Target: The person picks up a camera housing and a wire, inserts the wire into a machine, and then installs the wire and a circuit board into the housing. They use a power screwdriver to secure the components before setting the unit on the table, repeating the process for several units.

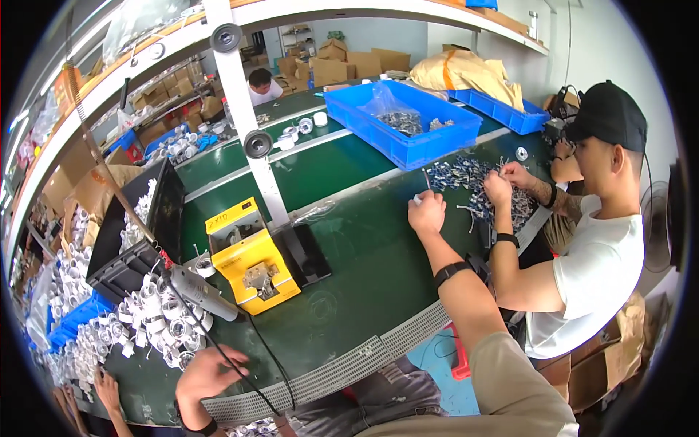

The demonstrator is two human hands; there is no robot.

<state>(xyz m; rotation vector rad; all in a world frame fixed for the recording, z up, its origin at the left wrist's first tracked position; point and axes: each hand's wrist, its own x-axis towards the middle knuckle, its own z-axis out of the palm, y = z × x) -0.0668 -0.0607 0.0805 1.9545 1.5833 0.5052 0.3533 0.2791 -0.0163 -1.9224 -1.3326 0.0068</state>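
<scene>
Across this busy workshop runs a long green tabletop, bordered along its near edge by a grey perforated strip. And look at that right hand, stretched toward the table's right end, fingers curled together just left of a heap of small blue-and-silver metal parts with wires. What's at its fingertips? It looks like a pinch on a small pale piece, though at this distance the fingers hide most of it.

Down at the near edge, on the left, the left hand is loosely spread, grasping nothing, a thin black cable crossing its fingers. Just beyond hang a grey cylindrical power screwdriver and, to its right, a yellow metal fixture.

Good handling here, I'd judge, means a light fingertip pinch on the body of the piece, not on any lead, lifting it clear so wires don't snag. Mind the co-worker, both hands busy above that same heap, and keep the left fingers free of that cable!
</scene>
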